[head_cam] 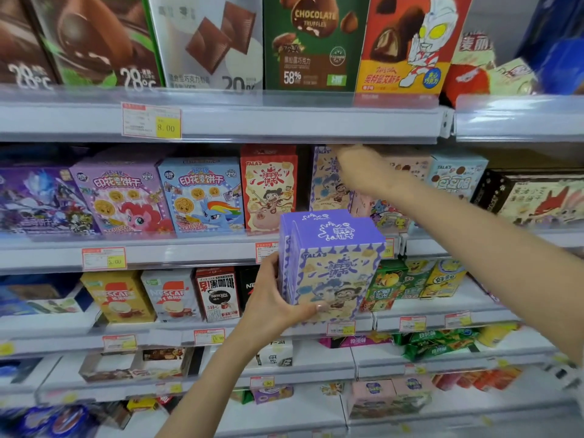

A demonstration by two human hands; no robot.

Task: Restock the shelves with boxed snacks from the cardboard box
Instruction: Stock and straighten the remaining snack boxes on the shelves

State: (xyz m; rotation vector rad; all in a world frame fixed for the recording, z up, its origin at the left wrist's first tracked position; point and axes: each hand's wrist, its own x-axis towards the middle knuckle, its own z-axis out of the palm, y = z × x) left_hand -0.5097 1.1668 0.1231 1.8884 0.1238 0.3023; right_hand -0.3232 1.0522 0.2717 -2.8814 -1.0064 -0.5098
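Supermarket shelving fills the whole view, tier upon tier of pale grey shelves with clear price rails along their front edges. At the middle, held out in front of the shelves, is a purple snack box marked TALA'S, upright and tipped slightly so that its top flap shows. The left hand grips this purple snack box from its lower left side, the thumb laid across the printed front and the other fingers curled out of sight behind it. Above and just right of the purple snack box, the right hand reaches into the shelf tier behind, its back toward the camera, blurred, lying against a matching pale purple box that stands on the shelf; whether its fingers clasp that box or only touch it I cannot tell. Directly above-left of the purple snack box stands a red TALA'S box, and farther left of that a blue pony biscuit box and a pink pony biscuit box. Left of the purple snack box and a little lower stand Nescafé cartons. High above it, on the top tier, is a green chocolate truffles box, and up to the left a price tag reads 8.00.
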